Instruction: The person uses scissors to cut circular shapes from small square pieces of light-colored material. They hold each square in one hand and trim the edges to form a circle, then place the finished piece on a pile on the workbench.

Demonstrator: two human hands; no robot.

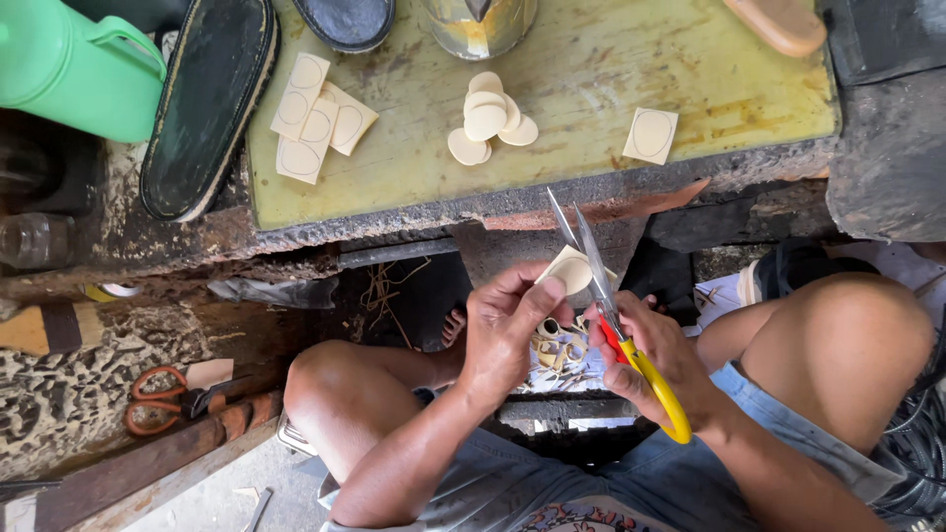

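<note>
My left hand (507, 330) pinches a small cream oval piece (570, 269) by its lower edge, holding it above my knees. My right hand (655, 360) grips scissors (603, 296) with red and yellow handles. Their blades are parted and point up, and they touch the right side of the piece. On the yellow-green board (591, 59) lie a heap of cut cream ovals (488, 118), several rectangles marked with ovals (315, 113), and one more marked square (651, 134).
A black shoe sole (207, 103) lies at the board's left edge, beside a green plastic jug (69, 64). A metal pot (478, 25) stands at the top. Orange-handled scissors (163, 399) lie at lower left. Offcuts (557, 350) are heaped between my knees.
</note>
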